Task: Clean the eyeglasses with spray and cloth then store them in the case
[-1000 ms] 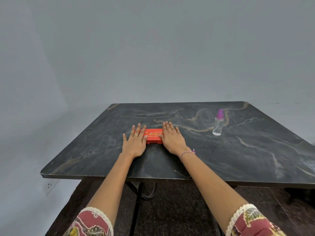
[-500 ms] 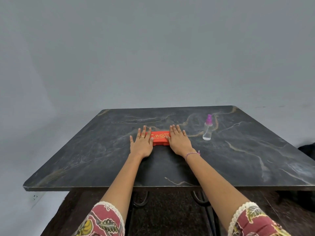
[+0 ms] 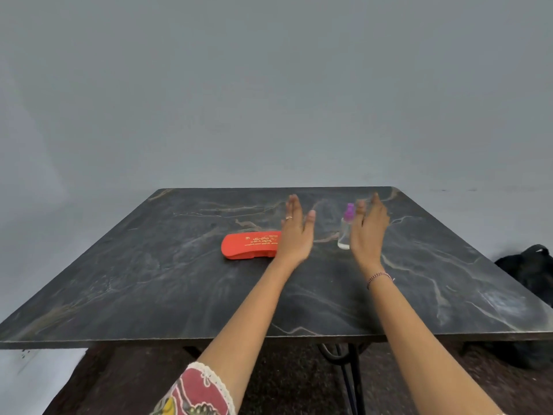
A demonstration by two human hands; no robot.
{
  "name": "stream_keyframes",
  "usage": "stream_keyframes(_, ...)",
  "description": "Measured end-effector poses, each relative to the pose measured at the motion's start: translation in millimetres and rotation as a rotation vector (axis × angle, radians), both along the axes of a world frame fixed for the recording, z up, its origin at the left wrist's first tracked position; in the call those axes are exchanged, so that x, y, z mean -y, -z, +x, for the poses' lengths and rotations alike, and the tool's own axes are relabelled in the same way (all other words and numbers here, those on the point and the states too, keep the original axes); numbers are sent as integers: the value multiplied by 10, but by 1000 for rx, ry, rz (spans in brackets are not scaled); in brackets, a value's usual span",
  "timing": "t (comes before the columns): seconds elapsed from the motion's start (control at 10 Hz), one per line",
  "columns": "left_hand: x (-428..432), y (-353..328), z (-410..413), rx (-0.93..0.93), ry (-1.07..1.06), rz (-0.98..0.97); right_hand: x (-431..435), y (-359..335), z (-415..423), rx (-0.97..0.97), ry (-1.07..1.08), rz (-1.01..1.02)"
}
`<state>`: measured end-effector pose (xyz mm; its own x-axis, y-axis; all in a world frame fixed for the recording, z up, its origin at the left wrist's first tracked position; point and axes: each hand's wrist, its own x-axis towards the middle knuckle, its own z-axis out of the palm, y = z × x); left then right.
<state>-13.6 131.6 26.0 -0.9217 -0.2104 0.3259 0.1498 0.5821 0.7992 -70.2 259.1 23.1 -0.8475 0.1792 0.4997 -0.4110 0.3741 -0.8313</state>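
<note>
Hovering: left hand point(image 3: 294, 235) and right hand point(image 3: 366, 232), fingers straight, grip empty, likely about to open the red case point(image 3: 248, 245).

Plain indoor room, home or office impossible to tell. Shown by blank grey wall point(image 3: 269, 85) on all sides, dark marble-patterned desk point(image 3: 149, 280) on curved black metal legs point(image 3: 348, 372), dark speckled floor point(image 3: 284, 384), what seems a wall socket point(image 3: 25, 352) low at left, black bag point(image 3: 532, 268) at right.
</note>
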Motion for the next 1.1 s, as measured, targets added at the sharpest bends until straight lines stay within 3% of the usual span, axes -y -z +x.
stream_keyframes(0.1, -368, -1, -94, 222, 195, 314, -126, 114, -15, 219, -210, -101)
stream_keyframes(0.2, -527, 62, -166, 338, 252, 445, -166, 159, 1, 430, -363, -150)
stream_keyframes(0.3, -560, 76, -182, 374, 297, 521, -168, 170, 8, 481, -423, -141)
stream_keyframes(0.8, -277, 84, -49, 345, 336, 604, 82, 105, 160, 476, -590, -225)
stream_keyframes(1.1, -226, -77, 135, 354, 278, 542, 83, 166, 173, 469, -433, -108)
